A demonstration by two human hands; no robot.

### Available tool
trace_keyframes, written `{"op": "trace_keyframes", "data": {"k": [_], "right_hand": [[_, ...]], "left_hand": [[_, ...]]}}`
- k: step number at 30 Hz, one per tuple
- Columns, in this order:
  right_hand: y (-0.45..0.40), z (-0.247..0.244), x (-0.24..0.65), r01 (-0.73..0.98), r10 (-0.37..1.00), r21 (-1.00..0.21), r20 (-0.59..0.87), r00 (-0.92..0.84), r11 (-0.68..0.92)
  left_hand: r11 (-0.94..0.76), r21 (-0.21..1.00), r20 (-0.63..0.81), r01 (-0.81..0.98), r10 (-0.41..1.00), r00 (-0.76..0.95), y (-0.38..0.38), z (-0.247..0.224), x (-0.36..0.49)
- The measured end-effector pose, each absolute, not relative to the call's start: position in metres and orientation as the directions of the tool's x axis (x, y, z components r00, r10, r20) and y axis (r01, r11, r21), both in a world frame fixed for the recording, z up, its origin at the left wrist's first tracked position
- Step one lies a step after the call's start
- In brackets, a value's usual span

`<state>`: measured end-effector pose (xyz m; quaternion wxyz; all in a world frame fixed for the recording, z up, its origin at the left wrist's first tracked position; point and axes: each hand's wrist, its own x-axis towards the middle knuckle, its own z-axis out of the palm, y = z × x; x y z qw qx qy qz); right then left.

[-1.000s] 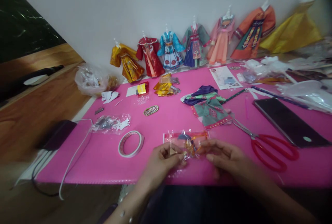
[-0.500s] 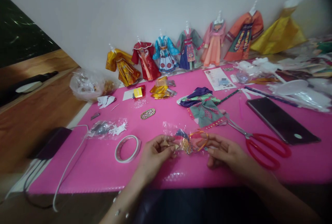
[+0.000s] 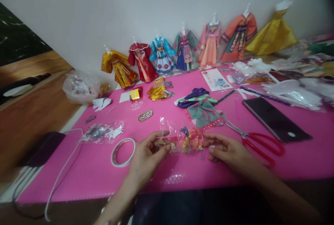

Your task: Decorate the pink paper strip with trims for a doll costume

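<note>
My left hand (image 3: 151,152) pinches a small clear plastic bag (image 3: 165,124) between thumb and fingers, low over the pink mat. At the bag's right end lie looped orange and gold cords (image 3: 194,141) with a dark blue tassel-like tip (image 3: 184,131). Beside the loops is my right hand (image 3: 221,148), its fingertips close to them, forefinger and thumb apart. Whether a fingertip still touches the cord is hard to see. A tiny silvery bead-like piece (image 3: 202,158) sits just below the cords.
Red-handled scissors (image 3: 263,145) and a black phone (image 3: 276,119) lie to the right. A tape roll (image 3: 123,152) is left of my hands. Folded cloth pieces (image 3: 202,108) lie beyond. Several doll dresses (image 3: 163,54) stand along the wall. A white cable (image 3: 61,169) crosses the left edge.
The orange loops have come away from my right fingertips, which have parted. The tiny silvery piece now shows on the mat. The whole view has shifted slightly.
</note>
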<state>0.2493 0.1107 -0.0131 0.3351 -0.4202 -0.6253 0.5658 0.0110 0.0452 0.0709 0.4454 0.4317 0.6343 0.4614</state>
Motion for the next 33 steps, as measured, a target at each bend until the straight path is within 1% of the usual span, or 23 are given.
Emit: {"op": "trace_keyframes", "data": {"k": [2, 3, 6, 8, 12, 16, 18, 22, 24, 29, 33], "right_hand": [[0.111, -0.010, 0.249, 0.241, 0.911, -0.969, -0.047, -0.411, 0.059], [0.110, -0.009, 0.250, 0.299, 0.912, -0.947, -0.022, -0.411, 0.112], [0.108, -0.006, 0.249, 0.461, 0.881, -0.827, 0.085, -0.466, 0.323], [0.104, -0.005, 0.248, 0.538, 0.853, -0.731, 0.113, -0.510, 0.420], [0.099, -0.006, 0.246, 0.652, 0.828, -0.562, 0.113, -0.549, 0.509], [0.099, -0.010, 0.248, 0.679, 0.814, -0.495, 0.109, -0.570, 0.542], [0.100, -0.011, 0.249, 0.669, 0.816, -0.506, 0.134, -0.562, 0.545], [0.101, -0.007, 0.248, 0.574, 0.824, -0.635, 0.189, -0.534, 0.517], [0.101, -0.006, 0.246, 0.546, 0.839, -0.679, 0.203, -0.504, 0.492], [0.101, -0.005, 0.245, 0.530, 0.857, -0.719, 0.179, -0.483, 0.449], [0.101, -0.005, 0.243, 0.485, 0.859, -0.761, 0.179, -0.480, 0.430]], "left_hand": [[0.212, 0.969, -0.179, 0.125, 0.955, -0.235, 0.045, 0.069, 0.010], [0.222, 0.968, -0.191, 0.114, 0.953, -0.235, 0.045, 0.068, 0.009], [0.256, 0.964, -0.233, 0.067, 0.942, -0.241, 0.045, 0.060, 0.005], [0.275, 0.961, -0.258, 0.037, 0.936, -0.240, 0.045, 0.053, 0.002], [0.316, 0.948, -0.304, 0.018, 0.925, -0.226, 0.045, 0.044, -0.003], [0.306, 0.951, -0.285, 0.044, 0.924, -0.254, 0.043, 0.048, -0.005], [0.269, 0.960, -0.241, 0.076, 0.934, -0.263, 0.041, 0.055, -0.003], [0.198, 0.971, -0.159, 0.131, 0.952, -0.261, 0.037, 0.070, 0.005], [0.172, 0.972, -0.130, 0.158, 0.961, -0.245, 0.034, 0.075, 0.009], [0.090, 0.948, -0.012, 0.305, 0.969, -0.246, 0.031, 0.077, 0.013], [0.066, 0.951, 0.020, 0.303, 0.962, -0.274, 0.033, 0.071, 0.010]]}}
